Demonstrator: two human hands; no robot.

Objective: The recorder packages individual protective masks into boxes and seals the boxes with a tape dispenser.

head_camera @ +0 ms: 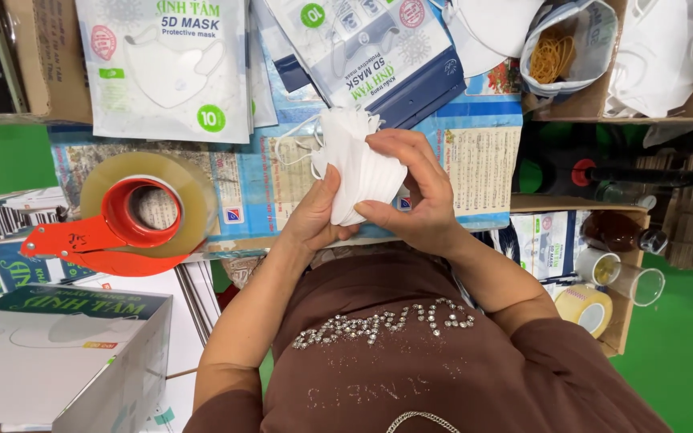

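Leftmost, a white carton (58,353) printed with a mask picture is sitting at the lower edge, and above it an orange tape dispenser (114,228) carrying a roll of clear tape is lying on the worktop, well apart from both hands. Beyond that, flat printed mask pouches (166,68) are spreading across the top of the view. Toward the middle, the left hand (314,216) is cupping the lower side of a stack of white face masks (358,164), its fingers curled against the folded edges. The stack is being held just above the printed paper (475,164) covering the table, with thin ear loops dangling off its left side. Next, the right hand (415,192) is clasping the same stack from the other side, thumb pressing across the front. Farther right, a bag of rubber bands (559,52) is resting in a cardboard box, and a small tape roll (587,309) is lying in a lower box.
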